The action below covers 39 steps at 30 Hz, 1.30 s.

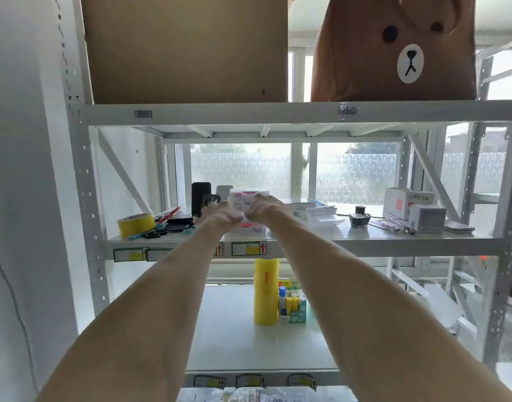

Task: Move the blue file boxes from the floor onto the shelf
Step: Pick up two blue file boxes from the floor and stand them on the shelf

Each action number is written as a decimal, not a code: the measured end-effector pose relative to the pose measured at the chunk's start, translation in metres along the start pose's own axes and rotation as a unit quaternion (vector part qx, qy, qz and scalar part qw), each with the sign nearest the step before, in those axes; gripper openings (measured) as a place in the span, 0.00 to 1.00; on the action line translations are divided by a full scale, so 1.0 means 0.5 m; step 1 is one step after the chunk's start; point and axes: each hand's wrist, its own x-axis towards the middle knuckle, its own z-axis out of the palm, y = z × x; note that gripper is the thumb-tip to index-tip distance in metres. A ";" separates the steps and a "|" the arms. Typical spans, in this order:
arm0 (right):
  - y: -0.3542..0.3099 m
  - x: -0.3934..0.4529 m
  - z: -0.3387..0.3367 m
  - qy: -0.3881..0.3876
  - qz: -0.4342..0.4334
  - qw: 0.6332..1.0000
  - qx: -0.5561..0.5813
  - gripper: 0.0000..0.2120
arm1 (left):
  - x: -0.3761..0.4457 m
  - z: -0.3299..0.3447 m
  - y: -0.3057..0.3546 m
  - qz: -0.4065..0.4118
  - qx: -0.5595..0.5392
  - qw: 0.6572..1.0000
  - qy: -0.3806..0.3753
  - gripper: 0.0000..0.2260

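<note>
No blue file box is in view. Both my arms reach forward to the middle board of the white metal shelf (365, 245). My left hand (220, 215) and my right hand (265, 208) sit close together, fingers curled onto a small clear plastic organizer box (247, 196) with pink and red contents. The left hand is at its left front and the right hand at its right front and top. The hands hide the box's lower front.
The middle board also holds a yellow tape roll (136, 224), scissors, a black phone (201, 197), an ink bottle (360, 219) and white cartons (405, 203). Above stand a cardboard box (185, 47) and a brown bear plush (394, 47). On the lower board are a yellow container (266, 291) and glue sticks (292, 304).
</note>
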 end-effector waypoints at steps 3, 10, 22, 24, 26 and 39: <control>0.000 0.002 0.012 -0.018 0.006 0.999 -0.048 0.18 | 0.014 0.013 -0.001 -0.028 0.034 0.998 -0.038 0.23; 0.010 0.009 0.028 -0.030 0.023 0.998 -0.056 0.21 | 0.026 0.001 0.000 -0.039 0.070 0.994 -0.071 0.25; 0.010 0.014 0.049 -0.039 0.036 0.997 -0.048 0.19 | 0.011 0.010 -0.004 -0.042 0.081 0.991 -0.093 0.22; 0.010 0.015 0.056 -0.038 0.036 0.998 -0.043 0.19 | 0.012 0.017 -0.005 -0.043 0.075 0.992 -0.089 0.22; 0.007 0.016 0.064 -0.041 0.035 0.998 -0.038 0.18 | 0.012 0.023 -0.005 -0.045 0.068 0.992 -0.092 0.21; -0.007 -0.032 0.122 -0.087 -0.007 0.996 -0.020 0.20 | -0.032 0.077 -0.077 -0.028 0.083 0.987 -0.138 0.18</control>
